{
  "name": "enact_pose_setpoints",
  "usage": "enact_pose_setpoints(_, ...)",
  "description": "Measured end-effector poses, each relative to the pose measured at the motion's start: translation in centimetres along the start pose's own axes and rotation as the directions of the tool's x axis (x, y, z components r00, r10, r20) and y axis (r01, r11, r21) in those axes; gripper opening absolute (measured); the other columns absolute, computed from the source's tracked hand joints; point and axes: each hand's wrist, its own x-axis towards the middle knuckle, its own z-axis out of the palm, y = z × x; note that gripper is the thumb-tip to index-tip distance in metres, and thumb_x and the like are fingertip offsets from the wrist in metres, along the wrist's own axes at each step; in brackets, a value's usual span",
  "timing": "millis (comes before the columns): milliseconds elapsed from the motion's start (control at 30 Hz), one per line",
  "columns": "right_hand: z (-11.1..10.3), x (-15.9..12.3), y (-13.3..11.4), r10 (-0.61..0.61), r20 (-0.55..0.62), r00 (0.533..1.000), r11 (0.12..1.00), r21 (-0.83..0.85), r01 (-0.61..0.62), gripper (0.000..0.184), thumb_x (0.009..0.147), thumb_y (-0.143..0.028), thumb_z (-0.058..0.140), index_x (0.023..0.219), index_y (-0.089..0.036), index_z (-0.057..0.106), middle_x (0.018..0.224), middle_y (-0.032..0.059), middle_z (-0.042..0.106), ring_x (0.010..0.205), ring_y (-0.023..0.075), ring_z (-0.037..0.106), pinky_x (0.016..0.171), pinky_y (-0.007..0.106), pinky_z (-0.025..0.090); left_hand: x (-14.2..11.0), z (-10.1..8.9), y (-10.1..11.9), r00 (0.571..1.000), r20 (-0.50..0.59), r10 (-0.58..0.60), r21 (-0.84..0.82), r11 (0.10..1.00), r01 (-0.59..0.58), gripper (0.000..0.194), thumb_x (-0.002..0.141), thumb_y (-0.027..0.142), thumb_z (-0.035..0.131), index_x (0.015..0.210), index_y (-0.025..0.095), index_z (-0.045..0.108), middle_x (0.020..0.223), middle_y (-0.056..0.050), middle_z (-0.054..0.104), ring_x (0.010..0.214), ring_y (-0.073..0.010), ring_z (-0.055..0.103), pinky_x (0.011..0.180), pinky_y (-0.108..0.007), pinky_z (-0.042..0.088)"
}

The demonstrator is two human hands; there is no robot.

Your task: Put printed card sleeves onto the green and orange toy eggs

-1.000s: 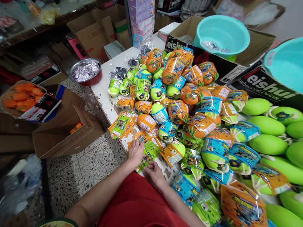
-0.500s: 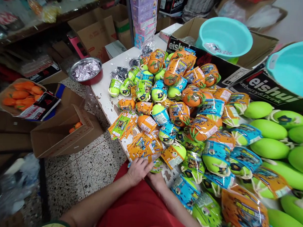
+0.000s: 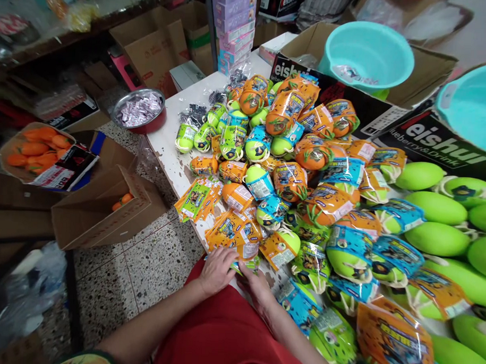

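Note:
At the table's near edge, my left hand (image 3: 218, 271) has its fingers closed together over the left end of a small green printed wrapper (image 3: 249, 264). My right hand (image 3: 256, 284) grips the same wrapper from the right, thumb on top; much of it is hidden by the fingers. Just beyond lies a fanned pile of flat orange wrappers (image 3: 227, 229). Farther left is a stack of flat green and orange wrappers (image 3: 198, 196). A lime-green egg-shaped toy in an orange wrapper (image 3: 279, 248) lies to the right of my hands.
Many wrapped orange and green toys (image 3: 291, 178) cover the white table (image 3: 168, 142). Bare green toys (image 3: 436, 236) lie at the right. A metal bowl of small sachets (image 3: 159, 118) stands at the far left corner. Turquoise basins (image 3: 371, 43) sit on cartons (image 3: 431, 141) behind.
My right hand has turned and come up, its thumb now showing on the green wrapper. My left hand has shifted slightly left. The view has moved a little.

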Motion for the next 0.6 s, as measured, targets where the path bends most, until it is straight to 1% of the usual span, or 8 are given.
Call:
enact_pose_setpoints(100, 0.4, 0.2, -0.3, 0.024, 0.044, 0.999, 0.991, 0.13, -0.03, 0.044, 0.061, -0.043, 0.074, 0.095, -0.017, 0.063, 0.092, 0.0071, 0.072, 0.082, 0.0233, 0.066, 0.075, 0.033, 0.052, 0.8, -1.0, -0.8, 0.987, 0.027, -0.16, -0.267, 0.95, 0.161, 0.06, 0.071, 0.032, 0.068, 0.126, 0.019, 0.045, 0.124, -0.01, 0.056, 0.113, -0.0252, 0.051, 0.099, -0.04, 0.039)
enact_pose_setpoints(133, 0.6, 0.3, -0.2, 0.016, 0.044, 0.999, 0.989, 0.144, -0.022, 0.045, 0.06, -0.042, 0.075, 0.095, -0.017, 0.063, 0.094, 0.007, 0.072, 0.083, 0.0231, 0.067, 0.078, 0.033, 0.052, 1.1, -1.4, -1.1, 0.978, 0.055, -0.202, -0.337, 0.918, 0.208, 0.064, 0.068, 0.031, 0.07, 0.126, 0.018, 0.046, 0.123, -0.011, 0.057, 0.112, -0.0247, 0.052, 0.098, -0.039, 0.04)
enact_pose_setpoints(200, 0.8, 0.5, 0.0, 0.006, 0.038, 0.999, 0.987, 0.161, -0.012, 0.047, 0.059, -0.042, 0.076, 0.096, -0.016, 0.062, 0.094, 0.007, 0.072, 0.085, 0.0234, 0.067, 0.081, 0.033, 0.051, 1.8, -2.0, -1.9, 0.966, 0.107, -0.237, -0.419, 0.87, 0.26, 0.06, 0.067, 0.027, 0.071, 0.122, 0.018, 0.05, 0.119, -0.009, 0.06, 0.107, -0.0226, 0.056, 0.095, -0.035, 0.043)
enact_pose_setpoints(300, 1.0, 0.7, 0.4, 0.014, 0.008, 1.0, 0.984, 0.175, -0.015, 0.047, 0.057, -0.041, 0.076, 0.094, -0.016, 0.062, 0.091, 0.0074, 0.072, 0.084, 0.0247, 0.067, 0.08, 0.034, 0.052, 2.5, -2.5, -3.0, 0.961, 0.16, -0.227, -0.431, 0.859, 0.275, 0.039, 0.071, 0.021, 0.064, 0.109, 0.019, 0.059, 0.103, -0.003, 0.067, 0.093, -0.0201, 0.061, 0.084, -0.031, 0.048)
enact_pose_setpoints(367, 1.0, 0.7, 0.5, 0.026, -0.016, 1.0, 0.985, 0.173, -0.023, 0.047, 0.056, -0.04, 0.077, 0.093, -0.016, 0.062, 0.092, 0.0076, 0.072, 0.084, 0.0256, 0.068, 0.077, 0.034, 0.053, 2.9, -2.7, -3.8, 0.956, 0.184, -0.229, -0.426, 0.858, 0.287, 0.026, 0.074, 0.021, 0.06, 0.099, 0.018, 0.063, 0.091, -0.001, 0.069, 0.085, -0.0193, 0.062, 0.078, -0.03, 0.049)
enact_pose_setpoints(433, 1.1, 0.7, 0.4, 0.045, -0.037, 0.998, 0.986, 0.163, -0.039, 0.046, 0.055, -0.039, 0.077, 0.093, -0.017, 0.062, 0.092, 0.0078, 0.072, 0.084, 0.026, 0.068, 0.072, 0.033, 0.054, 3.2, -2.7, -4.4, 0.952, 0.202, -0.228, -0.419, 0.859, 0.295, 0.018, 0.076, 0.021, 0.056, 0.091, 0.016, 0.065, 0.084, 0.0, 0.068, 0.081, -0.0185, 0.062, 0.075, -0.029, 0.05)
enact_pose_setpoints(533, 1.1, 0.5, 0.1, 0.079, -0.067, 0.995, 0.988, 0.14, -0.069, 0.044, 0.056, -0.04, 0.075, 0.092, -0.018, 0.061, 0.092, 0.0074, 0.072, 0.08, 0.0248, 0.068, 0.066, 0.03, 0.053, 3.6, -2.7, -4.9, 0.952, 0.207, -0.225, -0.414, 0.861, 0.294, 0.018, 0.077, 0.016, 0.053, 0.091, 0.017, 0.064, 0.087, -0.001, 0.068, 0.084, -0.0183, 0.062, 0.078, -0.029, 0.049)
enact_pose_setpoints(600, 1.2, 0.5, -0.1, 0.099, -0.089, 0.991, 0.988, 0.124, -0.088, 0.043, 0.057, -0.04, 0.075, 0.091, -0.018, 0.061, 0.09, 0.0067, 0.072, 0.078, 0.0235, 0.067, 0.062, 0.029, 0.052, 3.7, -2.9, -4.9, 0.955, 0.193, -0.226, -0.409, 0.866, 0.288, 0.029, 0.074, 0.014, 0.055, 0.103, 0.019, 0.061, 0.098, -0.002, 0.068, 0.093, -0.0189, 0.061, 0.084, -0.03, 0.048)
